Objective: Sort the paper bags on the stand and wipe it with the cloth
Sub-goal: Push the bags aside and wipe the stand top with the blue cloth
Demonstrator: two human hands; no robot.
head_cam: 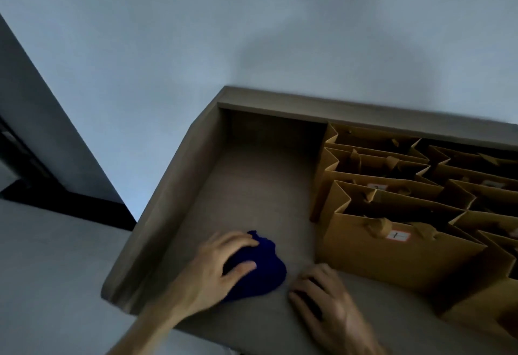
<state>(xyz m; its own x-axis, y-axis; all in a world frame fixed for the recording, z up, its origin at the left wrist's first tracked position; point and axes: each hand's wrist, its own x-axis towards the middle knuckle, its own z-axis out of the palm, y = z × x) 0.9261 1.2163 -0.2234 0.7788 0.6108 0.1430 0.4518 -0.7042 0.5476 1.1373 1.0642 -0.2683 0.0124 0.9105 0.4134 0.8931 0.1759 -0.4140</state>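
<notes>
Dim wooden stand's surface (pixel 252 186): left hand (pixel 213 268) grips crumpled blue cloth (pixel 260 268); right hand (pixel 328 296), loosely curled, holds nothing; careless wiping could topple upright brown paper bags (pixel 398 259).

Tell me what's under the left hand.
The blue cloth lies under the left hand, bunched on the stand. Fingers curl over it. The stand surface beneath the cloth is covered, so unseen.

- Left hand (pixel 221 268): bare, no glove, ring or watch showing, and the forearm behind it is bare too, no sleeve in shot
- Right hand (pixel 328 304): bare as well, blurred, wrist uncovered down to the frame edge
</notes>
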